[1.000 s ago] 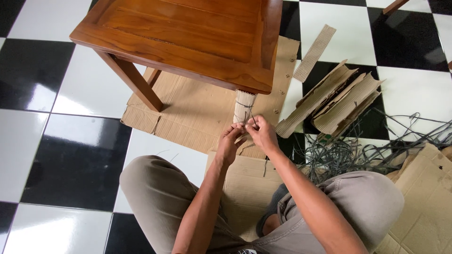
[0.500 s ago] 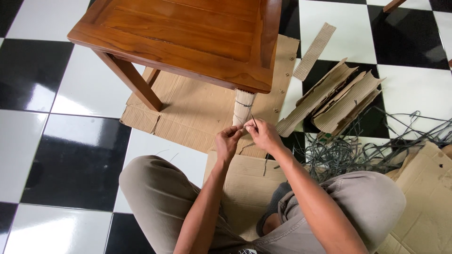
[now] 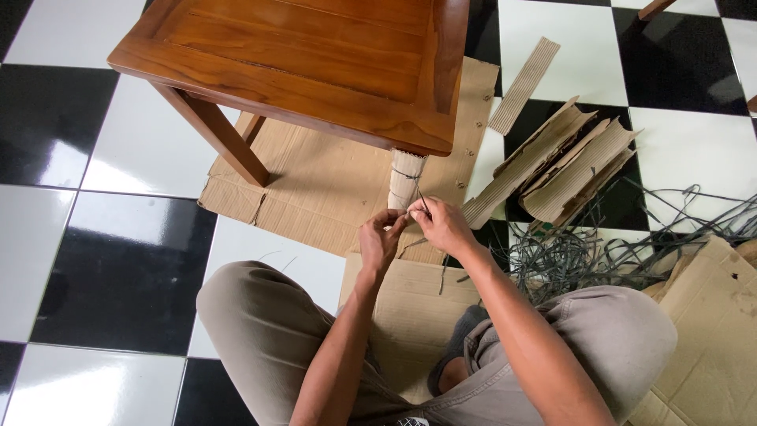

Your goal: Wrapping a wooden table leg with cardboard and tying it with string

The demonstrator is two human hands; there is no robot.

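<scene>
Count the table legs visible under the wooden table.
3. A bare leg at the left; another just behind it, mostly hidden; a cardboard-wrapped leg at the near corner, where the left hand and right hand hold a strap. A fourth is probably hidden beneath the tabletop.

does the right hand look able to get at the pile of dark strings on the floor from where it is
Probably yes. The right hand is busy at the wrapped table leg, but the pile of dark strings lies just to its right on the floor, with nothing between them.
</scene>
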